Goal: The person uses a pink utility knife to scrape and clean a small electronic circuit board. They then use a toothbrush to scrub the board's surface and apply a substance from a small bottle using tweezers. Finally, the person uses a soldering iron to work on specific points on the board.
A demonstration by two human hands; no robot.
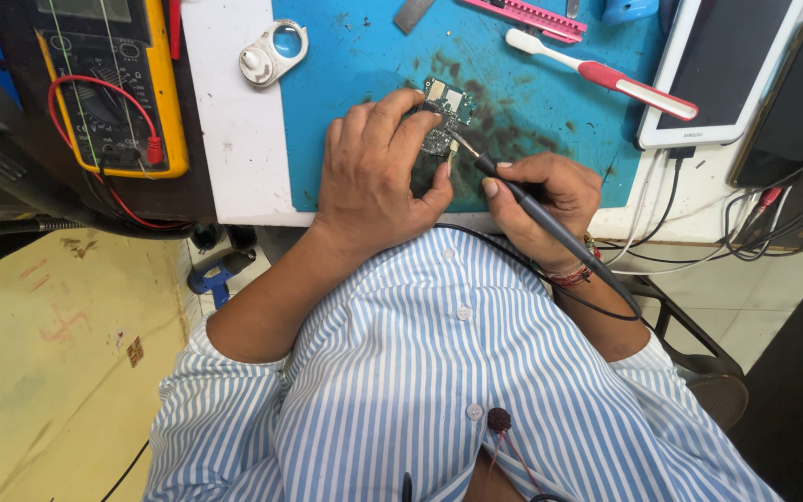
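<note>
Circuit board (445,104) on blue mat (355,84), pinned under left hand (378,167) fingers, soldering iron (532,204) clamped in right hand (546,200), toothbrush (597,72) at two o'clock, multimeter (109,84) at nine.

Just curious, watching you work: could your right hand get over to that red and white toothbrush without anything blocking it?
Probably yes. The toothbrush lies open on the blue mat beyond the right hand, with nothing between them, but that hand holds the soldering iron.

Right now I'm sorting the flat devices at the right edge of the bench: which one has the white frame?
The tablet nearer the blue mat has the white frame; the phone to its right, at the picture's edge, is all dark.
</note>
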